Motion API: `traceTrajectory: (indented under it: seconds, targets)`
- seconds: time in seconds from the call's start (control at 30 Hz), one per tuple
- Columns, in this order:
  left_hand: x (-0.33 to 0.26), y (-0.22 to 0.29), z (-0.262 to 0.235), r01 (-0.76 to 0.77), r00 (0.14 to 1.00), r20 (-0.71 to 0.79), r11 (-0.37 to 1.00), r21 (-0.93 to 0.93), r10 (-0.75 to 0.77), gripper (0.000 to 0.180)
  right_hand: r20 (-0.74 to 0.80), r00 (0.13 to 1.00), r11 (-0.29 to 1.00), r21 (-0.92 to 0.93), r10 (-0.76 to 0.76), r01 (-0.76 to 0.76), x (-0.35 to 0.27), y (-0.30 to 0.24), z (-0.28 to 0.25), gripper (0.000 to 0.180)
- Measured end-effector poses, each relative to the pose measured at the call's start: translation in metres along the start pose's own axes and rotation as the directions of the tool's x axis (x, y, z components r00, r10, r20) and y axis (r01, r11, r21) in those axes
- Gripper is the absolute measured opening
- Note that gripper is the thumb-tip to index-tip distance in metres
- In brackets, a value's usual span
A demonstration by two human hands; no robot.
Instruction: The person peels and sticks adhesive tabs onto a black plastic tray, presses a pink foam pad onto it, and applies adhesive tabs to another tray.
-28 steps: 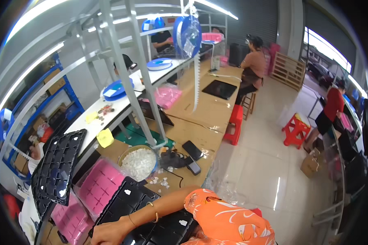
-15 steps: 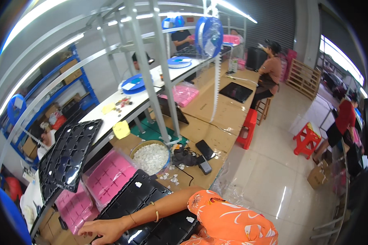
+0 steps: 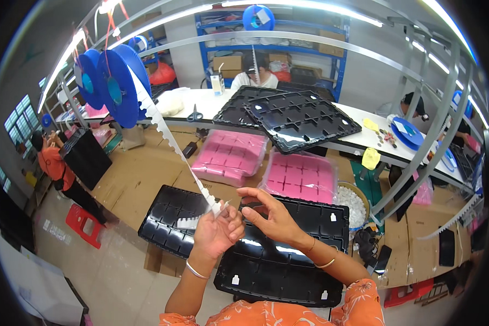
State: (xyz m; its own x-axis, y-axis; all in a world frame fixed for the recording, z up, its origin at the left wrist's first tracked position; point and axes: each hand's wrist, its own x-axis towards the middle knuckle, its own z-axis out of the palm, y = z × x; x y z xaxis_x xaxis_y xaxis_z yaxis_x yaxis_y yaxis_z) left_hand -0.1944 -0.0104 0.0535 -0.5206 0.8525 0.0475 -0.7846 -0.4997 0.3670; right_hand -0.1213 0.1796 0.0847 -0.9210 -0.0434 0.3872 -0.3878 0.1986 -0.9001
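The left hand (image 3: pixel 219 231) grasps the white strip (image 3: pixel 157 118) between curled fingers, while the right hand (image 3: pixel 271 217), empty as far as can be seen, is spread with its fingertips close to the left one's. The strip slants down from a blue reel (image 3: pixel 119 100) at upper left to the left hand, and its free end juts leftward above the black trays (image 3: pixel 163 223). Small white pieces (image 3: pixel 235 280) sit on the trays around the right forearm. Beyond lie pink trays (image 3: pixel 233 152) in clear wrap and, to the right, a basin (image 3: pixel 365 196) of white bits. A hard pull could tear the strip, since its notched edge leaves it narrow in places; a slack grip might let it twist or swing away, and the loose end could catch on a tray's rim. The left fingers hide just where they pinch, and whether anything clings to the right fingertips cannot be told. The forearms cover parts of the trays, and whether the free end touches one is hard to make out.
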Motion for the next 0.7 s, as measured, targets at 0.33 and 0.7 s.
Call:
traceTrajectory:
  seconds: [0.33,0.7]
  targets:
    - [-0.006,-0.018,0.004,0.113,0.993,0.044,0.994,-0.001,-0.113,0.065,0.013,0.999,0.994,0.099,-0.044,0.042,0.018,0.01,0.012,0.017]
    - [-0.041,-0.021,-0.007,-0.072,0.982,0.169,0.996,-0.059,0.081,0.08,0.081,0.973,0.928,0.294,0.215,-0.229,0.009,0.009,0.012,0.018]
